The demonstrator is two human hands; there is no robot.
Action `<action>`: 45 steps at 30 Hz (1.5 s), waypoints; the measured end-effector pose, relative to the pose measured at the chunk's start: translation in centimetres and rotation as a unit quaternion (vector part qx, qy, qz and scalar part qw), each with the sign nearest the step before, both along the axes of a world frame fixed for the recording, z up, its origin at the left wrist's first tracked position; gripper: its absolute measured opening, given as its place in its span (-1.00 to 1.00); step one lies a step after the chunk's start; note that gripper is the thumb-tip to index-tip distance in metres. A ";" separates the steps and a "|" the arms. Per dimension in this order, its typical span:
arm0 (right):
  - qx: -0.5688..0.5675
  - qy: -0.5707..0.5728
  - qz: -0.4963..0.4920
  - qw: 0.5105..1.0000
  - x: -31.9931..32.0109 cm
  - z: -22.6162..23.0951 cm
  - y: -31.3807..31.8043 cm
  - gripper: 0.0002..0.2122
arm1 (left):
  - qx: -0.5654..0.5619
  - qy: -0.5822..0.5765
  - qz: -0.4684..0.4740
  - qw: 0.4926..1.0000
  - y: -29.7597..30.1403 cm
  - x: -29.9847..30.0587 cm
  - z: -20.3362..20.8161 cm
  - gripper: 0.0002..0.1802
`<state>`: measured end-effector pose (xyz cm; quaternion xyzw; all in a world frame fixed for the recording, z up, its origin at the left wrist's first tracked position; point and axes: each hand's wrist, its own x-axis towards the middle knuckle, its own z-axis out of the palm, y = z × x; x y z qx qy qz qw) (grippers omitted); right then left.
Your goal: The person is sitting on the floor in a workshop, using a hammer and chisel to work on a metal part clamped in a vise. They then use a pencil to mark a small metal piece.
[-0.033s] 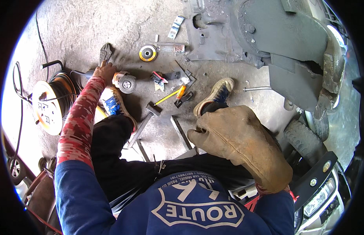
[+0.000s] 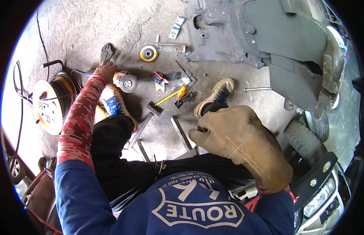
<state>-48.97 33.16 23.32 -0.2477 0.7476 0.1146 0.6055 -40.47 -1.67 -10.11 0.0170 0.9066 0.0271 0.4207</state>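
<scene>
My left hand (image 2: 106, 70) is bare and reaches down near the floor beside my left shoe. Its fingers are closed on the handle end of grey locking pliers (image 2: 106, 53), whose jaws point away from me. Directly under that hand lies an angle grinder (image 2: 127, 81) with an orange head and a grey disc. My right hand (image 2: 236, 137) wears a thick tan leather glove and hovers over or rests on my right knee. The gloved fingers are curled in toward the thumb, and what is inside them, if anything, is hidden.
Between my shoes lie a hammer (image 2: 152, 110), a yellow-and-orange screwdriver (image 2: 182, 92) and metal scraps. Farther off sits a yellow-rimmed disc (image 2: 148, 53). A cable reel (image 2: 47, 107) stands at left. Large grey car panels (image 2: 291, 35) fill the far right; a headlight (image 2: 319, 197) is near right.
</scene>
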 end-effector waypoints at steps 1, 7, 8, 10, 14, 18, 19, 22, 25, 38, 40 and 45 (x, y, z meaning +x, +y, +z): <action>-0.003 0.013 -0.003 1.000 0.0 0.1 -0.1 -0.61 | 0.013 -0.005 0.016 1.000 -0.3 -0.6 0.1 -0.47; -0.046 0.099 0.013 0.994 0.3 1.1 0.3 -0.62 | -0.034 0.149 0.078 0.985 4.0 -3.4 1.3 -0.53; -0.055 0.100 0.020 0.993 0.4 1.3 0.3 -0.63 | 0.005 0.149 0.083 0.985 5.8 -4.2 1.3 -0.59; -0.075 0.105 0.040 0.991 0.8 1.5 0.3 -0.66 | 0.041 0.114 0.096 0.988 10.9 -6.2 0.5 -0.68; -0.082 0.109 0.043 0.990 1.4 1.7 0.4 -0.67 | 0.152 0.045 0.059 0.986 20.6 -4.0 -1.7 -0.72; -0.079 0.105 0.002 0.991 1.4 1.2 1.3 -0.68 | 0.092 -0.037 0.117 0.988 26.2 2.1 -4.3 -0.77; -0.079 0.108 -0.002 0.991 1.4 1.0 1.5 -0.68 | 0.084 -0.037 0.138 0.986 26.9 3.5 -4.9 -0.78; -0.077 0.111 -0.006 0.991 1.4 0.4 2.2 -0.68 | 0.079 0.072 0.169 0.980 27.9 6.2 -6.3 -0.76; -0.075 0.117 -0.009 0.990 1.5 0.3 2.6 -0.69 | 0.107 0.119 0.120 0.980 27.8 7.6 -6.9 -0.75; -0.075 0.166 -0.008 0.983 1.4 0.5 2.9 -0.70 | 0.161 -0.103 0.367 0.910 29.0 8.6 -5.2 -0.49; -0.049 0.174 0.011 0.984 1.3 0.4 3.0 -0.71 | 0.174 -0.163 0.402 0.884 29.9 9.0 -6.1 -0.27; -0.047 0.156 0.003 0.987 0.4 0.0 3.6 -0.72 | 0.216 -0.109 0.481 0.843 32.1 11.1 -8.7 -0.43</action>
